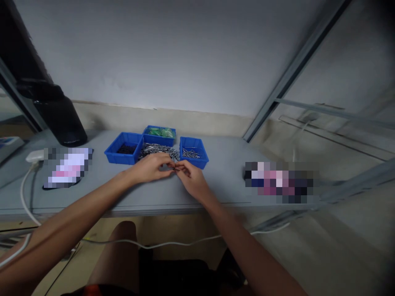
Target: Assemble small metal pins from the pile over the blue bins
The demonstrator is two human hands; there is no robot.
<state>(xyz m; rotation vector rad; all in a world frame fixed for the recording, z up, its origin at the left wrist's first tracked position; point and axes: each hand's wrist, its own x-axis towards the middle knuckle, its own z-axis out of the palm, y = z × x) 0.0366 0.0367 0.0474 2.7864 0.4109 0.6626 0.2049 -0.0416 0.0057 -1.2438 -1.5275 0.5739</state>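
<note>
My left hand (156, 166) and my right hand (190, 174) meet fingertip to fingertip over the grey table. Both are closed in a pinch around something small and dark, too tiny to name. Just behind my hands lies a loose pile of thin silvery metal pieces (157, 149). Left of the pile, a blue bin (112, 158) contains small dark pieces (126, 149). A second blue bin (159, 140), at the back, holds green and clear items (160, 132). To the right, another blue bin (202, 162) has several thin metal pieces (191, 153) in it.
A black bottle (63, 117) stands at the back left. Near it lies a blurred-out phone-like object (69, 168) beside a white plug (35, 156) with a cable. Another pixelated object (274, 181) is at the right. A metal frame post (293, 74) rises at the table's right end.
</note>
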